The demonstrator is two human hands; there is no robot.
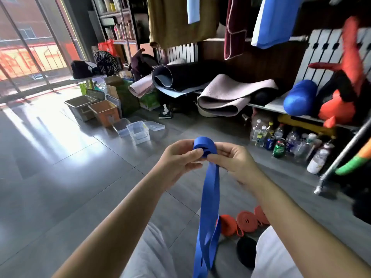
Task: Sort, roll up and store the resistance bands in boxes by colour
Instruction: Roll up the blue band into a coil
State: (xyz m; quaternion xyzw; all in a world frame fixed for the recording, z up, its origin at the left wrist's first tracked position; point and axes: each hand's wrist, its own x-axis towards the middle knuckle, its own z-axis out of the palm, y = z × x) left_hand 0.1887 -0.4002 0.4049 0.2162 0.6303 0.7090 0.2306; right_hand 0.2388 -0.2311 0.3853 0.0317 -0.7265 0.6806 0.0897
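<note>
Got the blue band (208,189) held up in front of me, top end already wound into a small roll. My left hand (178,159) pinches the roll from its left side, thumb and fingers curled onto it. My right hand (234,159) pinches it from the right, fingertips tucked in at the core. The rest of the band just hangs straight down from the roll as a doubled strip. On the floor below and right of the band are the orange bands (247,219), loosely coiled, plus a black band (247,255) nearer me. Beyond the band, up and to its left, sit the clear boxes (138,132), open, a lid (154,125) beside them. Bottles (291,145) cluster off to the band's right.
</note>
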